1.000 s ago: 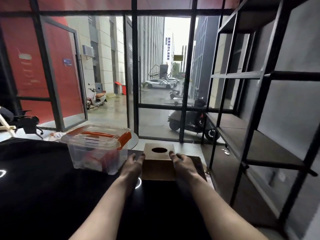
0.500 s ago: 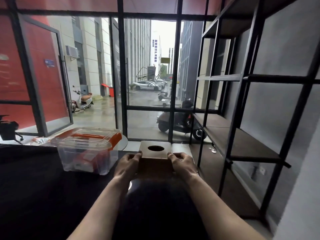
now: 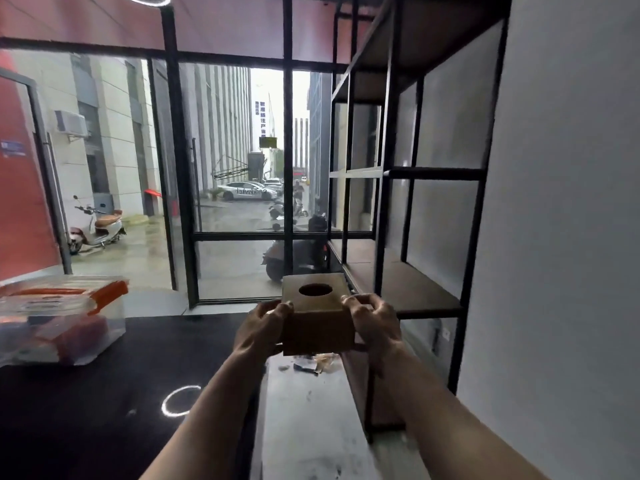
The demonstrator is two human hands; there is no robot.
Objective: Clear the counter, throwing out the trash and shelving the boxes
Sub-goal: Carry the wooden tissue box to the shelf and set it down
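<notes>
A brown wooden box point(image 3: 317, 323) with a round hole in its top is held in the air between both hands, just past the right end of the black counter point(image 3: 104, 393). My left hand point(image 3: 261, 327) grips its left side and my right hand point(image 3: 372, 323) grips its right side. The box hangs level, in front of the black metal shelving unit point(image 3: 412, 289), near the height of its wooden shelf board. A clear plastic bin with an orange-clipped lid point(image 3: 59, 320) stands on the counter at the left.
The shelving unit runs along the grey wall at the right, its boards bare. Glass wall panels with black frames point(image 3: 287, 168) face me. Small scraps point(image 3: 311, 363) lie on the pale floor between the counter and the shelf.
Both hands have lifted the box off the counter and carried it right, toward the shelf. My view has swung right and up, so the plastic bin sits further left.
</notes>
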